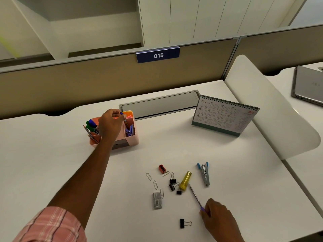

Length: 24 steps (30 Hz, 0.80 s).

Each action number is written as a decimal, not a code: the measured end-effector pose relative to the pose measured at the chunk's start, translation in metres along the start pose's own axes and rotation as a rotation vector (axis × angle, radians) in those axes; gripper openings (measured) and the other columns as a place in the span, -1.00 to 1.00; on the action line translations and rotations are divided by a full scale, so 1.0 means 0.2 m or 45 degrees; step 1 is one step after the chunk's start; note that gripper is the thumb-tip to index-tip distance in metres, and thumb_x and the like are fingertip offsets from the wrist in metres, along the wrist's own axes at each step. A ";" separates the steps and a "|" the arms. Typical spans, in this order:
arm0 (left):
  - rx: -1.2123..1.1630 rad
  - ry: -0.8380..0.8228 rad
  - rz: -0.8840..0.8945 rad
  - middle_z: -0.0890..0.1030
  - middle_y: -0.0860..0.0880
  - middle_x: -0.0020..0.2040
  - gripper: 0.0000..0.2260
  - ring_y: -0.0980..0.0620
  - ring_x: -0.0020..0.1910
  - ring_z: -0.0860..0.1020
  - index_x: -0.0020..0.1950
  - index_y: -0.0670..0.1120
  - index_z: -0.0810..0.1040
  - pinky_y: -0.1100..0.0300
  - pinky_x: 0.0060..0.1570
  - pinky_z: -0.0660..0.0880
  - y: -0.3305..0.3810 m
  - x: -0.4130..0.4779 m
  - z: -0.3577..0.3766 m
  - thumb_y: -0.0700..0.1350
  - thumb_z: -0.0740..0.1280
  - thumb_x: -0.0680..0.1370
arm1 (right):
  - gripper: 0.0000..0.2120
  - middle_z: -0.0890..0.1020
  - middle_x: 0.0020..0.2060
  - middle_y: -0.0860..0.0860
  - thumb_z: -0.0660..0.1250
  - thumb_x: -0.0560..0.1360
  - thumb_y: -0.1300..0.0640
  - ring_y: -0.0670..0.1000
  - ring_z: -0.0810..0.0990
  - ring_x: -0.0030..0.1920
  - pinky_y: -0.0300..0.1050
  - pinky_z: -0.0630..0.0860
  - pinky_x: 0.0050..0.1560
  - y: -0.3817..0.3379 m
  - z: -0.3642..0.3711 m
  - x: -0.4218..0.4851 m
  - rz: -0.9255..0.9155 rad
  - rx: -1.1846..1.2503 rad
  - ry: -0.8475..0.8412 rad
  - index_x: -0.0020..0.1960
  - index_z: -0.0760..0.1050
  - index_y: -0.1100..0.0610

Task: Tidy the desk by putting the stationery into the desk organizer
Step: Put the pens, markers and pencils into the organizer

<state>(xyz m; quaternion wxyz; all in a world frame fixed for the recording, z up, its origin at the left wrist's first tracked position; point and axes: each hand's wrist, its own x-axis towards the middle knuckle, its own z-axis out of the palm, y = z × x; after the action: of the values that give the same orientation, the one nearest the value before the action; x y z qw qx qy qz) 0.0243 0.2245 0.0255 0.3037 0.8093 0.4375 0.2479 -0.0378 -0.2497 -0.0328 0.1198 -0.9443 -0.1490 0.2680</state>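
Head view: right hand [216, 215] pinches the near end of a purple pen [194, 194] lying on the counter [174, 145], shaft pointing forward-left toward the pink desk organizer [135, 137], where the left hand [111, 124] grips a blue-tipped pencil [125, 119].

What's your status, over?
Left hand pinches blue-capped orange pen over pink plastic desk organizer. Right hand grips thin purple-ended pen. Black binder clips loose; nothing blocking.

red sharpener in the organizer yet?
No, the red sharpener lies on the desk, outside the organizer.
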 end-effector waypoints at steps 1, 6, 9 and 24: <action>-0.007 -0.001 0.004 0.72 -0.12 0.18 -0.64 -0.13 0.10 0.67 0.26 -0.13 0.67 0.14 0.00 0.52 0.00 0.00 0.00 0.08 0.48 0.57 | -0.75 0.52 -0.20 -0.08 0.22 0.58 -0.19 -0.06 0.54 -0.17 -0.17 0.45 -0.15 0.00 0.00 -0.01 0.000 0.007 0.008 -0.10 0.36 -0.03; -0.059 0.007 0.036 0.73 -0.11 0.16 -0.64 -0.09 0.10 0.67 0.25 -0.13 0.67 0.14 0.03 0.54 0.03 -0.01 -0.02 0.06 0.50 0.56 | -0.77 0.53 -0.24 -0.06 0.24 0.59 -0.17 -0.07 0.52 -0.23 -0.22 0.37 -0.27 -0.03 -0.07 -0.03 -0.013 0.039 0.012 -0.12 0.33 -0.05; -0.077 0.015 0.065 0.72 -0.11 0.16 -0.65 -0.09 0.11 0.67 0.25 -0.13 0.66 0.15 0.04 0.54 0.04 -0.02 -0.03 0.04 0.50 0.56 | -0.78 0.53 -0.28 -0.05 0.27 0.57 -0.13 -0.05 0.50 -0.27 -0.19 0.41 -0.25 -0.04 -0.11 -0.05 -0.021 0.072 0.044 -0.14 0.31 -0.07; -0.057 -0.174 0.315 0.75 -0.12 0.08 -0.75 -0.09 0.00 0.68 0.20 -0.18 0.72 0.16 0.09 0.54 0.05 -0.14 0.04 -0.07 0.49 0.58 | -0.84 0.55 -0.30 -0.08 0.34 0.59 -0.05 -0.05 0.53 -0.30 -0.25 0.43 -0.31 -0.09 -0.22 -0.09 -0.110 0.166 0.102 -0.08 0.40 -0.06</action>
<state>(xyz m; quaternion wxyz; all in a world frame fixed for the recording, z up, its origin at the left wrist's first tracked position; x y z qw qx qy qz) 0.0209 0.1939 0.0225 0.3180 0.8650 0.3070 0.2375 -0.0325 -0.2464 0.0172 0.1983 -0.9371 -0.1668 0.2339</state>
